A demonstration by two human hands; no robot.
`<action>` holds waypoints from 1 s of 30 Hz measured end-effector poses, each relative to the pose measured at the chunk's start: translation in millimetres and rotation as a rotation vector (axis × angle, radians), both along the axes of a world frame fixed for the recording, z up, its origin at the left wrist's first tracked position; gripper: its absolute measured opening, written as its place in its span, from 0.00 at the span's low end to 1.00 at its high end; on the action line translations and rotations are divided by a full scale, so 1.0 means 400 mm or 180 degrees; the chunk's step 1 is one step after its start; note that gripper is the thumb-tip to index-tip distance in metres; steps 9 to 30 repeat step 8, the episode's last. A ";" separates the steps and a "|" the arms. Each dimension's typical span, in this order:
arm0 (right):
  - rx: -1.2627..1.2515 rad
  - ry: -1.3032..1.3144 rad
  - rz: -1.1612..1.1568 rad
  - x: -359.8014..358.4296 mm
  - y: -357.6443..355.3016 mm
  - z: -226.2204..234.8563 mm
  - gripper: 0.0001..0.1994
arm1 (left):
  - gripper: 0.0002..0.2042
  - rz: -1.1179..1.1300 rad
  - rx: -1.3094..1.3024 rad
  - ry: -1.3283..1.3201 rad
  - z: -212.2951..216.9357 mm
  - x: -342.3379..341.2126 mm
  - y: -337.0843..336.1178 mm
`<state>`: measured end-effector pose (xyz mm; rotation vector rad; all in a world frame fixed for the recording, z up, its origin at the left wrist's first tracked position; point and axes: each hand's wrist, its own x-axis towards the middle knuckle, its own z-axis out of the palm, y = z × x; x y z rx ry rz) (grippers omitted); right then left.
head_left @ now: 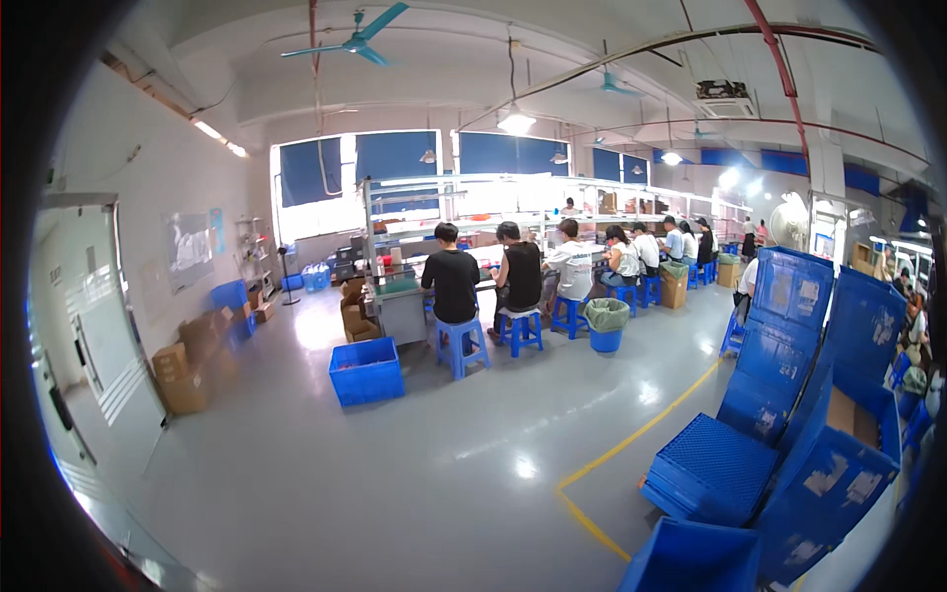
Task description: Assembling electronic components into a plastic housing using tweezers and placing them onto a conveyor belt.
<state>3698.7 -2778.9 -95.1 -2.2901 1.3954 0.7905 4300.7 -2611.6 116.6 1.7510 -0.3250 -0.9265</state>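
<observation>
Neither of my hands shows in the head view. I look across a factory hall with a shiny grey floor. Several people sit on blue stools with their backs to me along a long workbench under bright lamps. At my right stand stacks of blue plastic crates, some tilted, and a flat blue lid lies on the floor. An open blue crate sits at the lower right.
A blue bin stands on the floor left of the seated people. Cardboard boxes line the left wall beside a grey door. A round bin with a green bag stands behind the stools. Yellow floor tape runs diagonally.
</observation>
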 end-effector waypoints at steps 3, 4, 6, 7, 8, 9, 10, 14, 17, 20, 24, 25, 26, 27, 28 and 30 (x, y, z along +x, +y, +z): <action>-0.0017 -0.0342 -0.0340 0.190 -0.400 0.000 0.12 | 0.34 -0.0315 -0.1280 -0.0116 0.173 0.177 -0.498; -0.0032 -0.0435 -0.0483 0.240 -0.532 0.003 0.12 | 0.36 -0.0787 -0.1959 0.0189 0.258 0.210 -0.637; 0.0032 -0.0628 -0.0808 0.345 -0.738 -0.018 0.12 | 0.41 -0.1745 -0.3196 0.0868 0.469 0.247 -0.867; 0.0108 -0.0720 -0.1015 0.396 -0.806 -0.039 0.12 | 0.43 -0.2230 -0.3750 0.1278 0.596 0.241 -0.921; 0.0128 -0.0776 -0.1129 0.441 -0.889 -0.066 0.13 | 0.43 -0.2210 -0.3743 0.1340 0.601 0.303 -1.005; 0.0128 -0.0776 -0.1129 0.441 -0.889 -0.066 0.13 | 0.43 -0.2210 -0.3743 0.1340 0.601 0.303 -1.005; 0.0128 -0.0776 -0.1129 0.441 -0.889 -0.066 0.13 | 0.43 -0.2210 -0.3743 0.1340 0.601 0.303 -1.005; 0.0128 -0.0776 -0.1129 0.441 -0.889 -0.066 0.13 | 0.43 -0.2210 -0.3743 0.1340 0.601 0.303 -1.005; 0.0128 -0.0776 -0.1129 0.441 -0.889 -0.066 0.13 | 0.43 -0.2210 -0.3743 0.1340 0.601 0.303 -1.005; 0.0128 -0.0776 -0.1129 0.441 -0.889 -0.066 0.13 | 0.43 -0.2210 -0.3743 0.1340 0.601 0.303 -1.005; 0.0128 -0.0776 -0.1129 0.441 -0.889 -0.066 0.13 | 0.43 -0.2210 -0.3743 0.1340 0.601 0.303 -1.005; 0.0128 -0.0776 -0.1129 0.441 -0.889 -0.066 0.13 | 0.43 -0.2210 -0.3743 0.1340 0.601 0.303 -1.005; 0.0128 -0.0776 -0.1129 0.441 -0.889 -0.066 0.13 | 0.43 -0.2210 -0.3743 0.1340 0.601 0.303 -1.005; 0.0128 -0.0776 -0.1129 0.441 -0.889 -0.066 0.13 | 0.43 -0.2210 -0.3743 0.1340 0.601 0.303 -1.005; 0.0128 -0.0776 -0.1129 0.441 -0.889 -0.066 0.13 | 0.43 -0.2210 -0.3743 0.1340 0.601 0.303 -1.005; 0.0128 -0.0776 -0.1129 0.441 -0.889 -0.066 0.13 | 0.43 -0.2210 -0.3743 0.1340 0.601 0.303 -1.005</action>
